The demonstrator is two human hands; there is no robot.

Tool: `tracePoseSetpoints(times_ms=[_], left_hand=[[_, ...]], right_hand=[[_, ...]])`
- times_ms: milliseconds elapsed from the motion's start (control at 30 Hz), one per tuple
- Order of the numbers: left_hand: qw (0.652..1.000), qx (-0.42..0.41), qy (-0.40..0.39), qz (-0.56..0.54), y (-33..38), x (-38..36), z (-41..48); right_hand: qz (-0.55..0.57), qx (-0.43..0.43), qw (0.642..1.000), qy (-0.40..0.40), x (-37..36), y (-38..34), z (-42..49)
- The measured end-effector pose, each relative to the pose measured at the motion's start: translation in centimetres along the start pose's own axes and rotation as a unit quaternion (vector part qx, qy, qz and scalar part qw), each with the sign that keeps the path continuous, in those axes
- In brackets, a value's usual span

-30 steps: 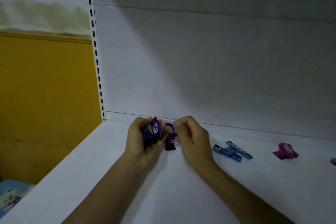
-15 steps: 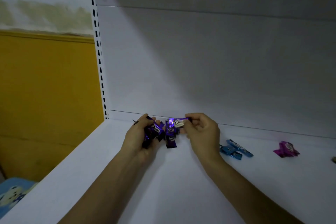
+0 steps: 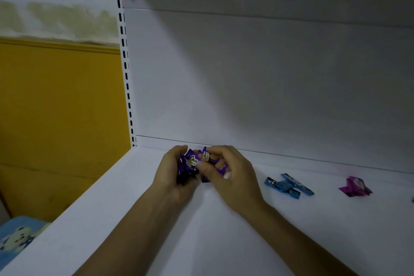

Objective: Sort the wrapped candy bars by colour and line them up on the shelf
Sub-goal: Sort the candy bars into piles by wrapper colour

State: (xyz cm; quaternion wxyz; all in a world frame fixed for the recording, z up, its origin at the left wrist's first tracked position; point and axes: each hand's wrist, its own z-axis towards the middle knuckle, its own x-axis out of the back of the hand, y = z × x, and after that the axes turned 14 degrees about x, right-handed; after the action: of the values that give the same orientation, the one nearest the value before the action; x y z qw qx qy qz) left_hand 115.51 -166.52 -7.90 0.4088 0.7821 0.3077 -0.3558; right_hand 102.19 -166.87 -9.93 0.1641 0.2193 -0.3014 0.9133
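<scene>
A bunch of purple wrapped candy bars (image 3: pixel 192 162) sits between my two hands near the back of the white shelf (image 3: pixel 201 231). My left hand (image 3: pixel 170 170) grips the bunch from the left, fingers curled round it. From the right, my right hand (image 3: pixel 228 172) pinches one purple bar against the bunch. To the right, a small heap of blue bars (image 3: pixel 287 185) lies on the shelf. Further right sits a heap of magenta bars (image 3: pixel 355 186).
The shelf's white back panel (image 3: pixel 246 85) rises just behind the candy. A slotted upright (image 3: pixel 125 63) marks the shelf's left end, with a yellow wall (image 3: pixel 60 107) beyond. A blue printed cloth (image 3: pixel 15 240) lies below left.
My right hand, which held one purple bar up and apart half a second ago, has come back left and down against the bunch in my left hand.
</scene>
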Motion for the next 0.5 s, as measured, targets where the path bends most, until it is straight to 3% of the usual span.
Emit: tracePoseSetpoints(times_ms=[133,333,500], left_hand=[[1.0,-0.01,0.005,0.027,-0.1,0.2,0.0],[0.994,-0.029,-0.055,0.087,-0.5,-0.3,0.0],[0.987,-0.049,-0.047,0.145,-0.8,-0.3,0.3]], right_hand=[[-0.012,0.035,0.997,-0.074,-1.0,-0.8,-0.2],[0.037,-0.056,0.997,0.029,-0.9,-0.3,0.3],[0.104,-0.157,0.98,0.071,-0.4,0.0,0.8]])
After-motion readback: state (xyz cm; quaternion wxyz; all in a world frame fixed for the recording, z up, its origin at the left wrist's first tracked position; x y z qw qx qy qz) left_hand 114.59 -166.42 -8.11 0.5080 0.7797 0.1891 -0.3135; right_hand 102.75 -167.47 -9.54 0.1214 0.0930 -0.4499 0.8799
